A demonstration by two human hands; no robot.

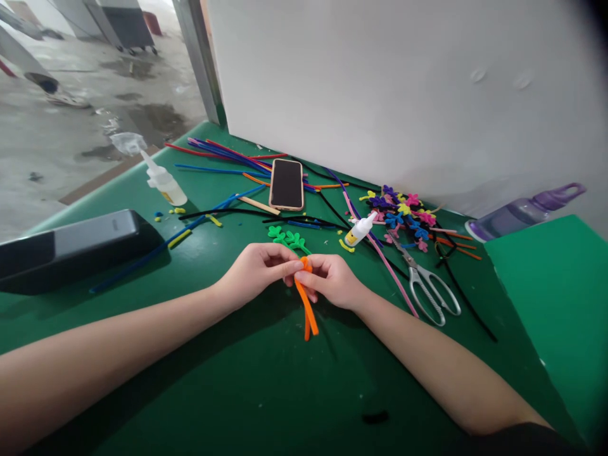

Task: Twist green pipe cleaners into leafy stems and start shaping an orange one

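Note:
An orange pipe cleaner [307,307] is pinched between my two hands, its bent top at the fingertips and two loose ends hanging down. My left hand [261,269] holds it from the left with thumb and fingers closed. From the right, my right hand [331,278] grips it in the same way. Just beyond the fingers lie green looped pipe cleaner pieces [287,239] on the green table [209,392]. The fingertips of both hands partly cover the orange bend.
Around the hands are a phone [287,184], glue bottles [164,182] [361,229], scissors [430,288], colourful pipe cleaner flowers [403,212], loose pipe cleaners [223,152], a black device [71,250] at left and a purple bottle [517,214] at right. A white panel [380,95] stands behind.

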